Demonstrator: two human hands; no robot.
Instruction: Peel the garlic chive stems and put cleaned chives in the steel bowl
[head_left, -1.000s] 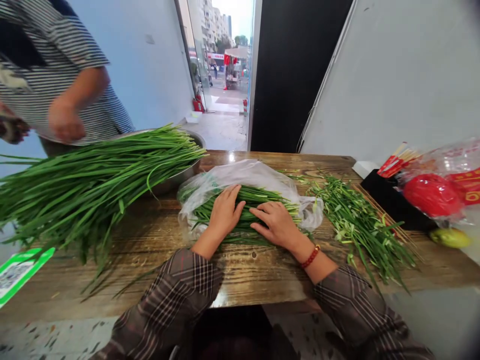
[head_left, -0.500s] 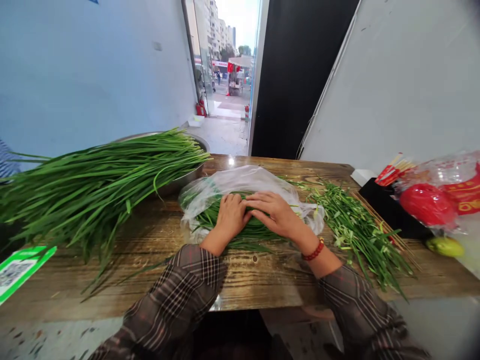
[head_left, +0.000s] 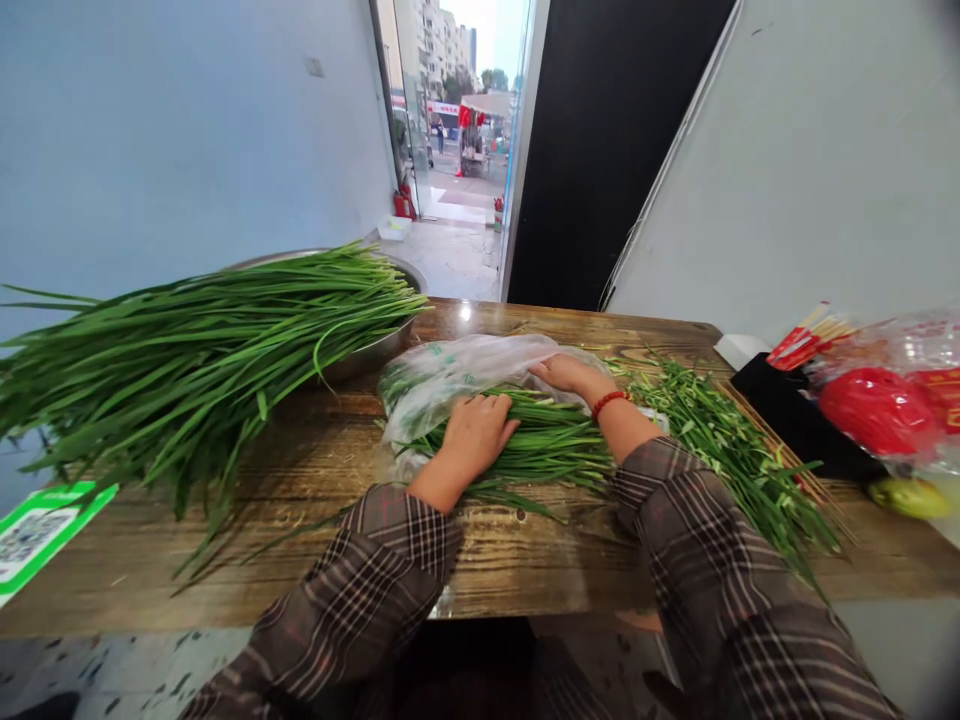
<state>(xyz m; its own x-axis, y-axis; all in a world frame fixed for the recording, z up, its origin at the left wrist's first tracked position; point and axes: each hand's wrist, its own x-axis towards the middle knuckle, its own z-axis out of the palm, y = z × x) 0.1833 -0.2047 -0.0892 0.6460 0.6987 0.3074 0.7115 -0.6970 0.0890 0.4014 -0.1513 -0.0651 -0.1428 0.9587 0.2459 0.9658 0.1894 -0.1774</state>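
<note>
The left hand point(head_left: 474, 438) lies, fingers loosely bent, on green stalks point(head_left: 559, 440) partly inside a thin bag point(head_left: 469, 362) on the desk point(head_left: 525, 575). The right hand point(head_left: 568, 375) touches the bag (can't tell if it pinches). The stalks look light, bendy, likely best held round the middle.

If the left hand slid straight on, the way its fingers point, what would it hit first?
Probably the plastic bag: its loose film lies just beyond the fingers of the left hand, which rests on the green stalks. The exact gap is unclear from this view.
</note>
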